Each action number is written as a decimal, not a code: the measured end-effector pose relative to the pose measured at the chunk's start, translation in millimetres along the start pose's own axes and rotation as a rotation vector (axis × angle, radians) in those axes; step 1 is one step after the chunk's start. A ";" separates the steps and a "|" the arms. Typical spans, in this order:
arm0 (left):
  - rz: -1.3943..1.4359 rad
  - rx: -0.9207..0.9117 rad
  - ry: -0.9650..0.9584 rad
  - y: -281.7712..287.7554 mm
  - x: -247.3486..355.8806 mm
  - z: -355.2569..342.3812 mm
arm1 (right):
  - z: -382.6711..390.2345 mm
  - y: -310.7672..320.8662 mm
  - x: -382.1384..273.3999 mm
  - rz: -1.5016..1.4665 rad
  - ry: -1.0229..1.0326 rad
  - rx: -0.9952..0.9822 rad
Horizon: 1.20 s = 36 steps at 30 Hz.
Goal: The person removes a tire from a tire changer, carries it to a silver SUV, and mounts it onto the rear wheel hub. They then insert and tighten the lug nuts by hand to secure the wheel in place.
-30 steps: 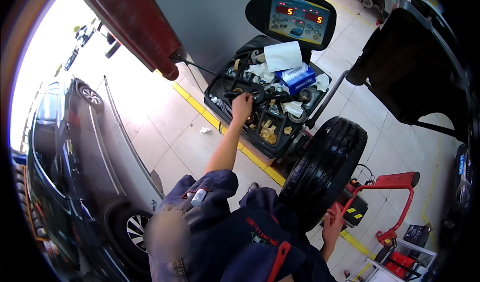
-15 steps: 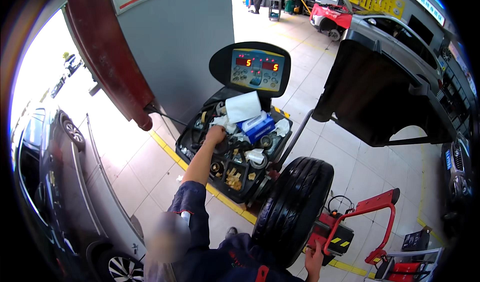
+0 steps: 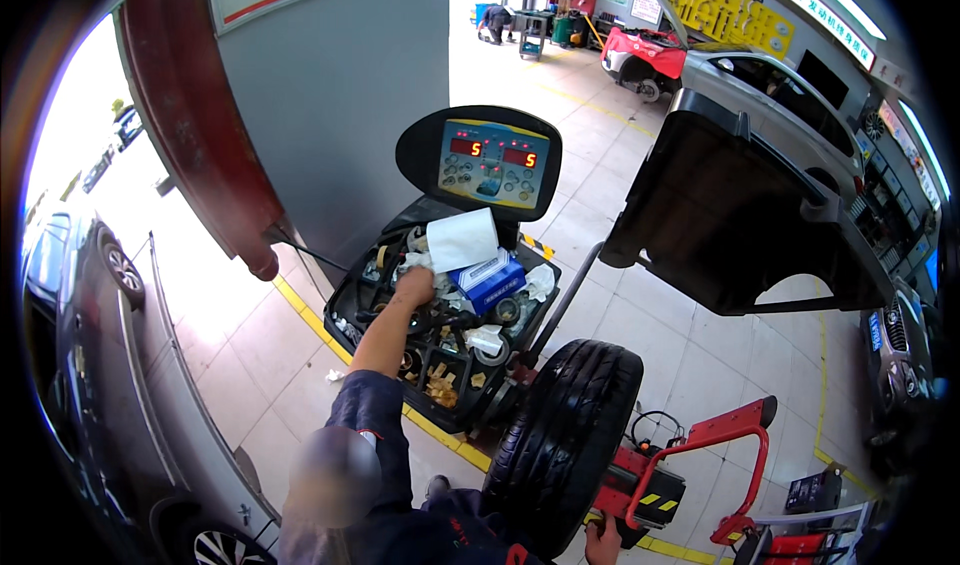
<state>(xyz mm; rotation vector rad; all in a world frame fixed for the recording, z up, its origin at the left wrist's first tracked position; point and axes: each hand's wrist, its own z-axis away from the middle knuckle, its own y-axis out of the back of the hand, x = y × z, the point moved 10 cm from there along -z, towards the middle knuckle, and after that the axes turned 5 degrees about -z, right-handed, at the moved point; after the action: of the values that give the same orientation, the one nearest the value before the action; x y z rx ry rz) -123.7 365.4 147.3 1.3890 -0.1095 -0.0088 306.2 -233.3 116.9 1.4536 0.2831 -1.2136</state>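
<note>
My left hand point(image 3: 414, 287), fingers curled, is in a black parts tray point(image 3: 345, 305) among crumpled white paper and dark fittings, left of a blue box point(image 3: 490, 290); what it holds is hidden. A white sheet point(image 3: 462, 240) lies above the box, and a display panel point(image 3: 492, 163) with lit red digits stands behind the tray. My right hand point(image 3: 602, 540) is low at the right, fingers bent at the red wheel lift point(image 3: 725, 420), beside an upright black tyre point(image 3: 560, 445) on the machine; what those fingers grip is unclear.
A black wheel guard point(image 3: 740, 215) is raised at the right. A grey pillar point(image 3: 340, 95) and red beam point(image 3: 190, 165) stand behind. Cars flank me left point(image 3: 95, 385) and right point(image 3: 895, 355); a silver car point(image 3: 760, 95) with red cover is farther back. A person point(image 3: 495, 27) bends at the back.
My view has tilted up, showing more of the workshop. My left hand has moved deeper into the tray toward the white paper; my right hand remains low by the red lift.
</note>
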 end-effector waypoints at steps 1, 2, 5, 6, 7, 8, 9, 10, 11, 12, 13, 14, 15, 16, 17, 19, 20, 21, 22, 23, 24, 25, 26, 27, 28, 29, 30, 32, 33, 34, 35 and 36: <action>0.038 -0.052 -0.027 -5.2 -2.1 -1.5 | -1.9 -4.4 6.0 0.010 -0.011 -0.006; 0.074 -0.069 -0.041 -6.8 -4.4 -3.8 | -3.6 -6.3 6.4 0.051 0.041 0.017; 0.001 0.147 -0.106 5.6 -5.6 0.2 | -4.6 -17.2 8.5 0.164 0.205 0.070; -0.065 0.188 -0.107 5.8 -5.4 2.6 | -4.0 -21.4 9.0 0.198 0.260 0.085; -0.075 0.207 -0.126 5.0 -2.8 4.0 | -2.6 -24.6 9.4 0.233 0.313 0.102; 0.003 0.218 -0.124 3.9 -2.5 5.0 | -2.5 -27.2 12.9 0.229 0.323 0.116; 0.063 0.199 -0.096 -0.2 -3.6 4.9 | -1.5 -28.3 15.0 0.228 0.334 0.131; 0.137 0.213 -0.072 -0.3 -4.2 4.3 | -0.2 -29.2 15.6 0.229 0.347 0.145; 0.179 0.206 -0.044 -3.8 -4.8 4.7 | 0.1 -30.2 17.7 0.224 0.329 0.140; 0.233 0.234 -0.018 -3.8 -4.7 4.7 | 0.8 -29.8 18.0 0.220 0.311 0.133; 0.287 0.247 0.011 -4.5 -6.8 3.4 | 1.6 -30.2 16.3 0.214 0.294 0.127; 0.283 0.272 0.009 -4.1 -4.8 2.9 | 1.9 -28.9 14.1 0.212 0.267 0.121; 0.280 0.280 0.009 -5.1 -2.1 0.4 | 2.7 -27.2 10.6 0.211 0.238 0.116; 0.285 0.286 0.033 -6.4 -3.1 -1.9 | 3.2 -25.2 6.3 0.212 0.210 0.111; 0.299 0.271 0.044 -10.4 -1.4 -4.2 | 2.0 -25.4 4.8 0.228 0.152 0.077; 0.339 0.237 0.112 -16.8 -5.1 -8.5 | 0.8 -25.3 2.8 0.258 0.036 0.013; 0.351 0.251 0.107 -15.4 -3.4 -9.6 | 0.6 -23.7 -4.4 0.234 0.050 0.008; 0.360 0.266 0.102 -12.2 -4.7 -9.9 | 0.7 -22.4 -10.5 0.208 0.064 0.001; 0.377 0.255 0.109 -11.7 -6.1 -9.6 | 1.1 -21.1 -14.8 0.180 0.076 -0.007; 0.434 0.255 0.089 -7.4 -7.6 -9.6 | 0.6 -22.6 -9.1 0.225 0.000 -0.036; 0.442 0.254 0.058 -2.5 -7.9 -8.3 | 0.8 -21.3 -8.5 0.225 -0.012 -0.031; 0.447 0.253 0.027 2.6 -9.0 -5.8 | 1.2 -20.7 -6.7 0.224 -0.026 -0.028; 0.448 0.257 0.017 8.1 -12.7 -2.2 | 1.6 -21.5 -3.9 0.222 -0.041 -0.027; 0.489 0.258 0.026 12.2 -19.3 2.5 | 2.3 -18.4 -11.4 0.193 0.048 0.014; 0.545 0.306 -0.049 22.8 -18.2 8.5 | 2.9 -15.8 -18.5 0.160 0.135 0.054; 0.589 0.370 -0.097 33.5 -21.4 17.1 | 5.4 -11.4 -19.0 0.130 0.150 0.106; 0.633 0.393 -0.121 39.3 -25.2 25.3 | 5.7 -10.2 -17.0 0.113 0.134 0.126; 0.637 0.401 -0.145 47.0 -29.4 39.5 | 9.3 -10.8 -25.0 0.061 0.204 0.125; 0.744 0.361 -0.127 45.6 -34.1 44.2 | 10.3 -11.2 -27.8 0.060 0.215 0.120; 0.850 0.288 -0.072 39.7 -39.4 46.9 | 9.4 -13.3 -20.3 0.003 0.118 0.090; 0.854 0.349 -0.075 46.5 -42.3 53.9 | 9.6 -14.5 -21.4 0.005 0.103 0.075; 0.902 0.411 -0.086 53.6 -45.7 59.5 | 10.0 -13.4 -23.5 -0.024 0.098 0.077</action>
<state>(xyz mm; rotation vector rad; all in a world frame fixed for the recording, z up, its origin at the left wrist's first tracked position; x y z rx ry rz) -177.2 320.0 207.2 1.6381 -0.8381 0.7391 281.0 -227.1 129.4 1.5834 0.3242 -1.1857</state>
